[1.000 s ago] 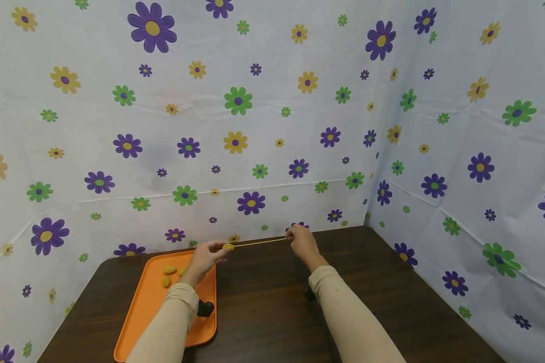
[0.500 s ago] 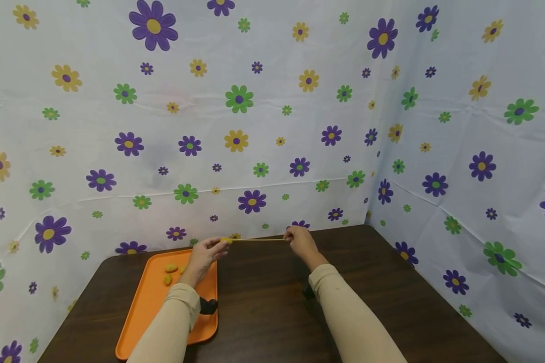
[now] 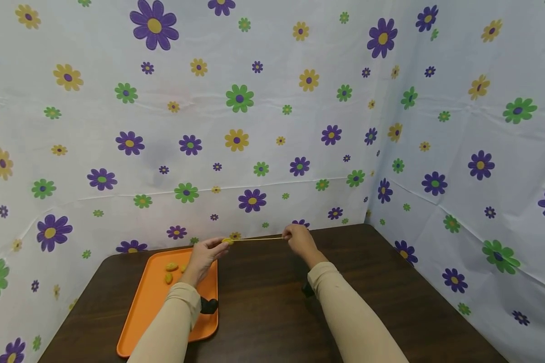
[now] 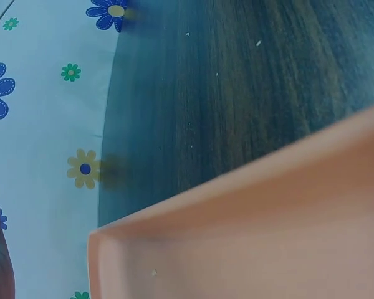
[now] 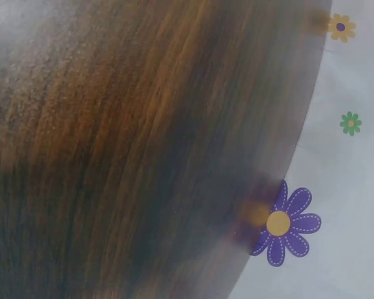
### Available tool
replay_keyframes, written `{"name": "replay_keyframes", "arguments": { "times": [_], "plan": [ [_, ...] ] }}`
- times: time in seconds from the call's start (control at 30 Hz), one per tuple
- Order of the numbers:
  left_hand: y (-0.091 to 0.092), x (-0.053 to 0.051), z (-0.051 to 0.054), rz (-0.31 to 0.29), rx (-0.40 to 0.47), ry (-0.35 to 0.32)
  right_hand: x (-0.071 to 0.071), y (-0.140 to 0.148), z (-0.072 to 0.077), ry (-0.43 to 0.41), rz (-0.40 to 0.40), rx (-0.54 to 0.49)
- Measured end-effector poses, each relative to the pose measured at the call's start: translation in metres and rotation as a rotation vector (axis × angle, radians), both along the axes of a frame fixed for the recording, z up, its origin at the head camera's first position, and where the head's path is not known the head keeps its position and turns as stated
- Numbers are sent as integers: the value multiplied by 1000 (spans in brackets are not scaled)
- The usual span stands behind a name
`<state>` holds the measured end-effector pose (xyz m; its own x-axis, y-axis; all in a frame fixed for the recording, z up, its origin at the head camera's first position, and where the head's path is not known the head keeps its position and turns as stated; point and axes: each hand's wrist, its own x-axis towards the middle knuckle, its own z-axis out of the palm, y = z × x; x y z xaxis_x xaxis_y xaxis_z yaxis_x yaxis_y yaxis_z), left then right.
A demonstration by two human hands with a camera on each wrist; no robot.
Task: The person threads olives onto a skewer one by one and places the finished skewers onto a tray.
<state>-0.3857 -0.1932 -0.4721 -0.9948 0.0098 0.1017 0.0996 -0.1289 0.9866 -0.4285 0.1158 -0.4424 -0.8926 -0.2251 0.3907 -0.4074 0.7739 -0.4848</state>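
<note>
My left hand (image 3: 202, 258) pinches a small yellow oval piece (image 3: 228, 241) between thumb and fingertips, above the far right corner of the orange tray. From that piece a thin yellow strand (image 3: 259, 239) runs taut and nearly level to the right. My right hand (image 3: 301, 241) pinches its other end, over the back of the table. The pinched end itself is hidden by the right fingers. Only a dark sliver of the left hand shows at the left edge of the left wrist view.
Several more yellow oval pieces (image 3: 171, 266) lie on the orange tray (image 3: 138, 307), partly covered by the left arm. The tray stands on a dark wood table (image 3: 263, 302). A white flowered curtain (image 3: 272, 121) hangs behind and to the right. Small pale crumbs dot the table in the left wrist view.
The left hand's yellow piece has risen slightly and the strand has come closer to level. The right hand has shifted a little left. Both grips stay the same.
</note>
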Motion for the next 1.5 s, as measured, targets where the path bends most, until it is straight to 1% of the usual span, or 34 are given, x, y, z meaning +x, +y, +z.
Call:
{"name": "replay_keyframes", "arguments": {
  "times": [0.1, 0.23, 0.37, 0.63, 0.8, 0.87, 1.0, 1.17, 1.3, 1.5],
  "plan": [
    [0, 0, 1, 7, 14, 2, 1, -1, 1, -10, 4, 3],
    [0, -1, 1, 26, 81, -5, 0, -3, 1, -22, 21, -11],
    [0, -1, 1, 38, 134, -21, 0, -5, 2, -12, 33, -10],
    [-1, -1, -1, 32, 131, -38, 2, -8, 4, -25, 22, -10],
    [1, 0, -2, 36, 127, -43, 3, -9, 5, -8, 27, 12],
    [1, 0, -3, 37, 133, -44, 3, -9, 5, -2, 28, 17],
    [2, 0, -4, 32, 143, -49, 2, -11, 3, -18, 25, 14],
    [2, 0, -2, 35, 137, -50, 0, -13, 2, -22, 29, 11],
    [1, 0, -3, 47, 127, -53, 0, -13, 1, -25, 32, 7],
    [-1, 0, -2, 57, 163, -53, 1, -13, 5, 19, 39, 20]
  ]
}}
